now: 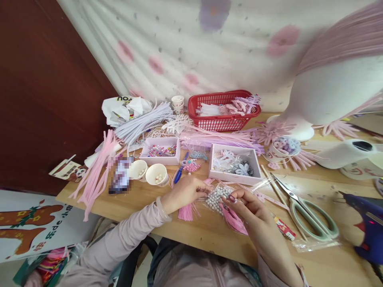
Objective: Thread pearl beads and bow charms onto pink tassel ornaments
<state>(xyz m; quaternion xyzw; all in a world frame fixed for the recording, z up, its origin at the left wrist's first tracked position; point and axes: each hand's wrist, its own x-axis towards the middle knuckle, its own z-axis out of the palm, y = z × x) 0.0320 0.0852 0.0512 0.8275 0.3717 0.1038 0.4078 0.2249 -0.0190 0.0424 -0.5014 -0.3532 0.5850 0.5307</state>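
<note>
A small clear bag of white pearl beads lies between my hands at the table's front edge. Coming in from the left, my left hand has its fingers closed at the bag's left edge, with the fingertips partly hidden. My right hand pinches the bag's right side between thumb and fingers. Just below that pinch lies a pink tassel, partly covered by the hand. Another pink tassel lies under my left hand. Beyond my left wrist are blue-handled pliers and a pink beaded piece.
Two paper cups with beads and a white box of gems stand left. A white box of flower pieces sits ahead, a red basket behind. Scissors, a glue stick and a blue glue gun lie right.
</note>
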